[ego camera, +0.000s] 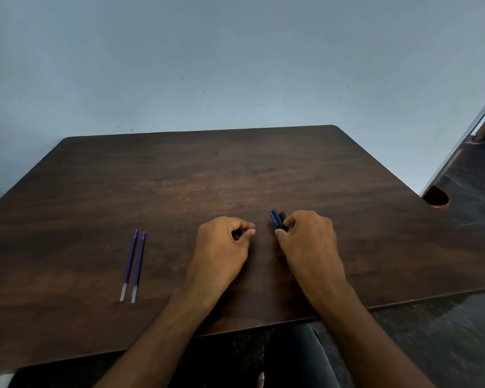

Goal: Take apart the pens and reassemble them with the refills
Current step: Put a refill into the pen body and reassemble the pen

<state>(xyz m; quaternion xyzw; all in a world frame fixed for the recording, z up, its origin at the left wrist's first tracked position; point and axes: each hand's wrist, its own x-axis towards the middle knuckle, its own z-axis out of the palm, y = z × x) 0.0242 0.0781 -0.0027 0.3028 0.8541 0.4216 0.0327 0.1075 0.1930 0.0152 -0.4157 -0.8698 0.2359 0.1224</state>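
Two blue refills (135, 266) lie side by side on the dark wooden table (179, 177), left of my hands, tips pointing away from me. My right hand (308, 239) grips dark blue pens (277, 219) near the table's middle; only their far ends stick out past my fingers, and the rest is hidden in the hand. My left hand (221, 242) rests on the table just left of the pens, fingers curled, with nothing visible in it. A small gap separates the two hands.
A light blue wall rises behind the table's far edge. At the right a second dark surface with a round cut-out (435, 196) adjoins the table. A dark chair seat (300, 357) shows below the near edge.
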